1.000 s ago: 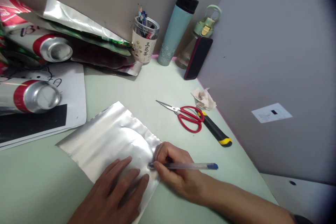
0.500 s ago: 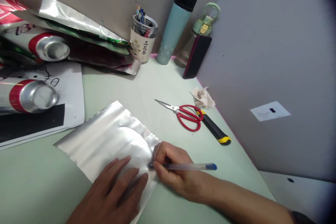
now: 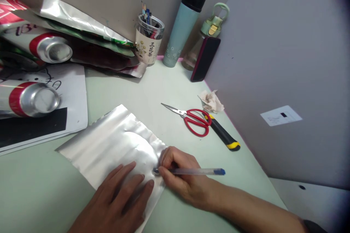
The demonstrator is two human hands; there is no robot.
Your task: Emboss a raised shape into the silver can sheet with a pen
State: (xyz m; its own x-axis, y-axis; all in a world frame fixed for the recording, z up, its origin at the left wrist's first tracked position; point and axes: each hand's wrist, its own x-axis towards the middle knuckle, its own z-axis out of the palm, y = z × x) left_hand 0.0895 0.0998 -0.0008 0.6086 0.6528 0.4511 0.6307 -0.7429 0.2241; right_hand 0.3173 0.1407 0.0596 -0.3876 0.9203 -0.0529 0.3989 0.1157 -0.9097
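Note:
A silvery metal sheet (image 3: 101, 145) lies aslant on the pale green table, with a curved line pressed into its surface. My left hand (image 3: 117, 196) rests on the sheet's near part, fingers spread and flat. In my right hand (image 3: 182, 174) is a ballpoint pen (image 3: 199, 171) with a clear barrel and blue end, gripped close to its tip. The tip touches the sheet near its right edge, just right of my left fingertips. Red-handled scissors (image 3: 188, 118) lie beyond my right hand.
Beside the scissors are a black-and-yellow cutter (image 3: 225, 133) and a crumpled tissue (image 3: 211, 101). Cans (image 3: 41, 100) and papers (image 3: 78, 105) occupy the left. At the back stand a pen cup (image 3: 150, 42), a blue tumbler (image 3: 182, 29), a green-lidded bottle (image 3: 212, 25) and a phone (image 3: 205, 60).
The pen has shifted very slightly up with my right hand, its tip still on the sheet. My left hand stays where it was.

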